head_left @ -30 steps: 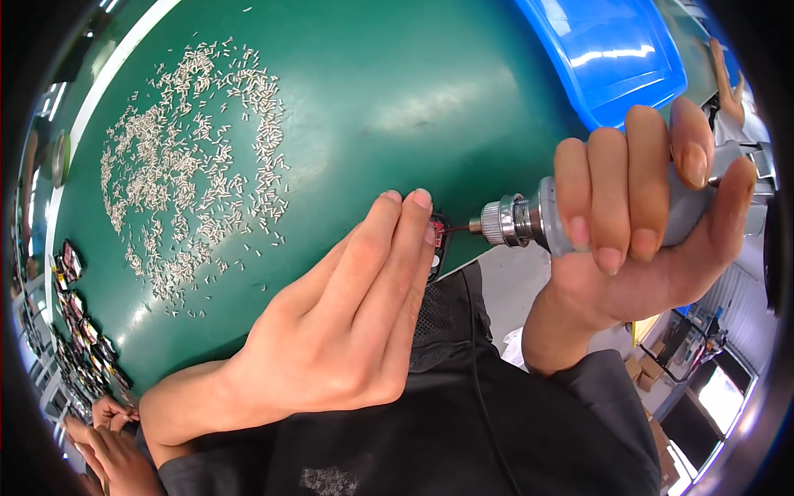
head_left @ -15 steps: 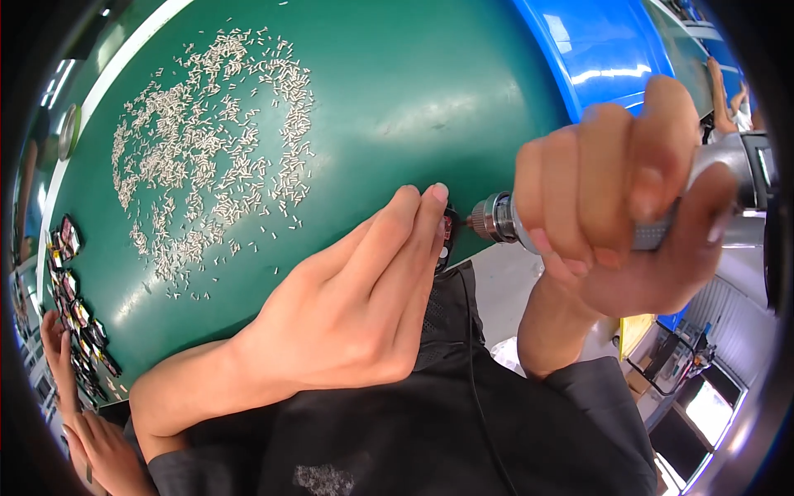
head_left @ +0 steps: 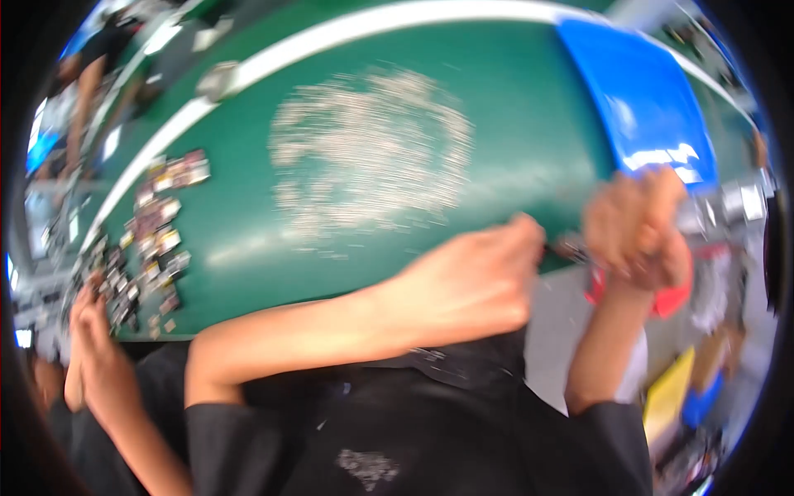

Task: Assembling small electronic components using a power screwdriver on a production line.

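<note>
The view is smeared by motion. My right hand [head_left: 637, 231] is wrapped around a silver-grey power screwdriver [head_left: 718, 211], lying roughly sideways at the table's front edge. Its blurred tip [head_left: 571, 246] points left towards my left hand [head_left: 475, 277]. That hand is closed, fingers pressed together, on a small dark part that it mostly hides; only a dark bit shows beyond the fingertips. Farther off on the green tabletop [head_left: 521, 140] lies a broad scatter of small silvery pins or screws [head_left: 364, 149], too blurred to tell which.
A blue tray [head_left: 608, 107] sits at the far right of the table. Several small dark parts [head_left: 157, 223] are heaped at the left, beside a co-worker's hands [head_left: 95, 331]. A white strip [head_left: 397, 15] runs along the far side. Something yellow [head_left: 668, 384] stands at lower right.
The whole view has swung left, so the table, scatter and both hands appear farther right. My hands still hold the screwdriver and the small part. More of the heap at the left shows.
</note>
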Demonstrator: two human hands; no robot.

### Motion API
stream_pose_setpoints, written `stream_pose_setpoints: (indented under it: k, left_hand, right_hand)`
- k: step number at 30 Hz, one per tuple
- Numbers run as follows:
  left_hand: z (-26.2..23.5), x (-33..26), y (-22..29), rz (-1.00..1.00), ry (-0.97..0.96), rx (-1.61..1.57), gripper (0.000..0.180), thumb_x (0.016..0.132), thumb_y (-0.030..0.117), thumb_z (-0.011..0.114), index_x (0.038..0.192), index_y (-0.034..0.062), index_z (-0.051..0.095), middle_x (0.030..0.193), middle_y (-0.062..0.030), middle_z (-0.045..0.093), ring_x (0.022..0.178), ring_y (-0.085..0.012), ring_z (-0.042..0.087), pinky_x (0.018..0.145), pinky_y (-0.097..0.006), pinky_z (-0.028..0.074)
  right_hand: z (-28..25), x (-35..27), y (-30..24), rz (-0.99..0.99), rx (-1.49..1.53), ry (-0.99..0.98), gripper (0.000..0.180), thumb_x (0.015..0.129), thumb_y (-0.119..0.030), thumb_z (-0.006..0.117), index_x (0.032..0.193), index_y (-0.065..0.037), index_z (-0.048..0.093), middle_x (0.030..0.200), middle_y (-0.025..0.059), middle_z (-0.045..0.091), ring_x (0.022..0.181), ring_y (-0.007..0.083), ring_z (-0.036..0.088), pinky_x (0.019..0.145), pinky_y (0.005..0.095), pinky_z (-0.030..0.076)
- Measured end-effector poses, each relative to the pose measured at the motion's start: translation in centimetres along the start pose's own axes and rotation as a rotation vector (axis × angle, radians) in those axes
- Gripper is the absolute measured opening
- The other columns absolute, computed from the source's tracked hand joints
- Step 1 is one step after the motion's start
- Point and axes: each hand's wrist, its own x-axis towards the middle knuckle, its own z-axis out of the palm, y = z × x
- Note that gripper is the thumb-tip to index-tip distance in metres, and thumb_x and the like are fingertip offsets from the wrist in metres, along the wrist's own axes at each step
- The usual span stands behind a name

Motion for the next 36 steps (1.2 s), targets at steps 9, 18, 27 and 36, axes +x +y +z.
stream_pose_setpoints:
  k: [9, 18, 27, 36]
  left_hand:
    - [-12.3, -7.8, -8.3, -0.666, 0.005, 0.383, 0.029, 0.074, -0.004, 0.056, 0.103, -0.0002, 0.055, 0.097, -0.0155, 0.057, 0.096, -0.0344, 0.054, 0.083, -0.041, 0.047]
    - [-16.2, -17.8, -13.0, -1.543, -0.305, 0.454, 0.041, 0.073, 0.017, 0.07, 0.111, 0.0048, 0.061, 0.1, -0.0162, 0.066, 0.099, -0.0324, 0.061, 0.086, -0.041, 0.047]
    - [-12.4, -10.7, -12.1, -0.785, 0.113, 0.374, 0.017, 0.079, 0.001, 0.062, 0.097, 0.0003, 0.063, 0.1, -0.0135, 0.063, 0.094, -0.0341, 0.059, 0.082, -0.04, 0.047]
    - [-8.6, -10.1, -14.3, -0.63, 0.096, 0.362, 0.013, 0.08, 0.003, 0.063, 0.092, 0.0008, 0.064, 0.089, -0.0097, 0.061, 0.083, -0.0292, 0.061, 0.071, -0.038, 0.05]
  right_hand:
    - [1.1, -2.4, 1.0, -0.146, 0.165, 0.417, 0.014, 0.095, -0.019, 0.048, 0.089, -0.007, 0.042, 0.051, -0.0008, 0.037, 0.037, 0.0085, 0.032, 0.041, 0.024, 0.034]
    - [2.1, -2.9, 2.9, -0.093, 0.308, 0.489, 0.017, 0.094, -0.019, 0.046, 0.084, -0.008, 0.038, 0.05, -0.0001, 0.036, 0.036, 0.0103, 0.032, 0.039, 0.0258, 0.034]
    - [1.8, -3.8, 3.2, -0.092, 0.395, 0.574, 0.017, 0.094, -0.019, 0.049, 0.085, -0.008, 0.039, 0.05, -0.0002, 0.038, 0.037, 0.0099, 0.033, 0.039, 0.0254, 0.034]
    - [1.8, -3.8, 3.3, -0.078, 0.382, 0.545, 0.015, 0.095, -0.019, 0.046, 0.086, -0.008, 0.039, 0.051, -0.0006, 0.038, 0.038, 0.0096, 0.034, 0.04, 0.0259, 0.035]
